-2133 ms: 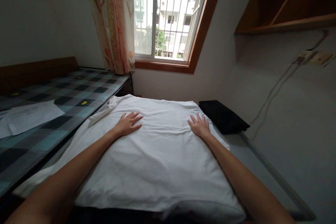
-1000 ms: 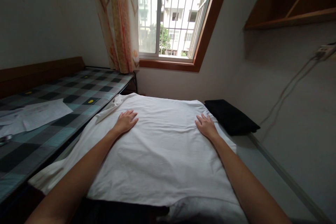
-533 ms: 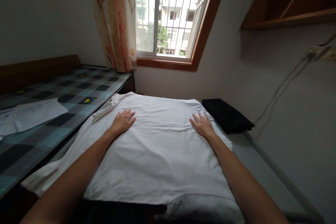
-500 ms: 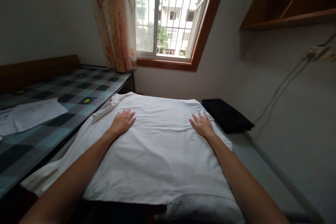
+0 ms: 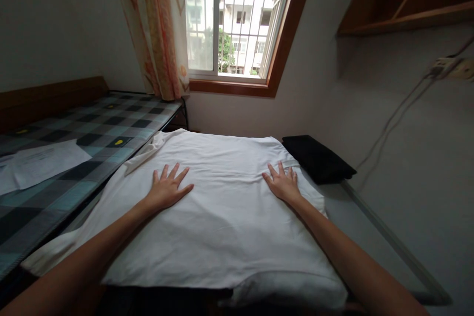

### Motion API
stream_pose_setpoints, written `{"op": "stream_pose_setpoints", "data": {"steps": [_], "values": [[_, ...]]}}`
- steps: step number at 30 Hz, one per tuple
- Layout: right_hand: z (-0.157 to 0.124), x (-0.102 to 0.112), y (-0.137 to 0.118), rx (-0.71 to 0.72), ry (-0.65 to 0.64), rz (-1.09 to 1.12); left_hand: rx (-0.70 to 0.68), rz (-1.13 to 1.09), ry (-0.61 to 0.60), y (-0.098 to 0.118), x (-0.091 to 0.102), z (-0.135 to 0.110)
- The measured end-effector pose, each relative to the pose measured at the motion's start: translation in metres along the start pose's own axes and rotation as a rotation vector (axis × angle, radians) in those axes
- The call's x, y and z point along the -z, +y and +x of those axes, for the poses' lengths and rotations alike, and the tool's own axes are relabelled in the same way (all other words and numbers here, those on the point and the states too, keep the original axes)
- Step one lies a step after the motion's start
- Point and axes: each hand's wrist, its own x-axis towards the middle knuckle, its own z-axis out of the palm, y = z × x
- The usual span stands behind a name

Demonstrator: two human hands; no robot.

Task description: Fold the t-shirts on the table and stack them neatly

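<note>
A white cloth garment, perhaps a shirt (image 5: 222, 217), lies spread over a table in front of me, with small wrinkles across its middle. My left hand (image 5: 168, 188) rests flat on its left part, fingers spread wide. On the right part, my right hand (image 5: 283, 181) also lies palm down with its fingers apart. Neither hand grips the fabric. One piece of the cloth trails off to the lower left, and a greyish fold hangs over the near right edge.
A folded black cloth (image 5: 318, 159) lies on the table (image 5: 365, 232) beyond my right hand. Left of the table is a bed with a checked mattress (image 5: 122, 126) and papers (image 5: 48, 164) on it. A curtained window (image 5: 237, 24) is ahead; a wooden shelf (image 5: 407, 22) hangs at upper right.
My left hand has slid a little toward me and its fingers have spread wider. My right hand's fingers have also spread slightly. The view has shifted a little.
</note>
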Motion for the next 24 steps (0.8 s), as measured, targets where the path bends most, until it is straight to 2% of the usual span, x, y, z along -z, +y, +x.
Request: {"op": "stream_pose_setpoints", "data": {"steps": [9,16,21,24], "values": [[0.039,0.001,-0.019,-0.005,0.000,0.056,0.001,0.002,-0.019,-0.018,0.001,0.043],[0.066,0.002,-0.021,-0.003,0.013,0.089,0.013,-0.008,-0.010,-0.020,0.000,0.069],[0.067,0.002,-0.022,0.020,0.070,0.067,0.004,-0.023,0.020,-0.020,0.000,0.079],[0.056,0.002,-0.014,0.085,0.049,0.034,0.002,-0.034,0.019,-0.020,-0.001,0.080]]}}
